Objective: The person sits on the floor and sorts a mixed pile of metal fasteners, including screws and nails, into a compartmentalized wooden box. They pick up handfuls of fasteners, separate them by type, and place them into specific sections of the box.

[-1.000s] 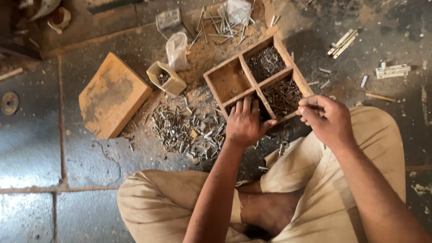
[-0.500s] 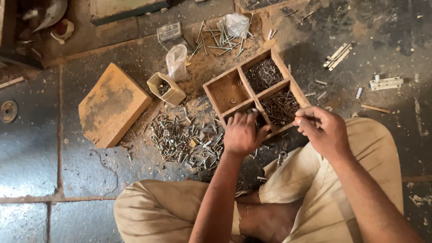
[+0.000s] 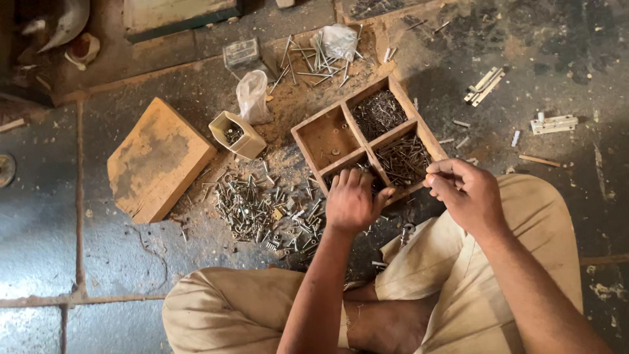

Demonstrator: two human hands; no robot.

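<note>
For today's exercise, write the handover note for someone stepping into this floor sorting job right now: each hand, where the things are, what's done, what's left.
Left hand: palm down in the nearest compartment of the wooden divided tray, fingers curled over its contents; I cannot tell what it grips.
Right hand: at the tray's near right edge, fingertips pinched together on something too small to make out.
Things: loose pile of screws and nails on the floor left of the tray; small cream box beyond it.
Done: two far compartments hold sorted fasteners; one is almost bare.
Left: the floor pile, likely still to be sorted.
</note>
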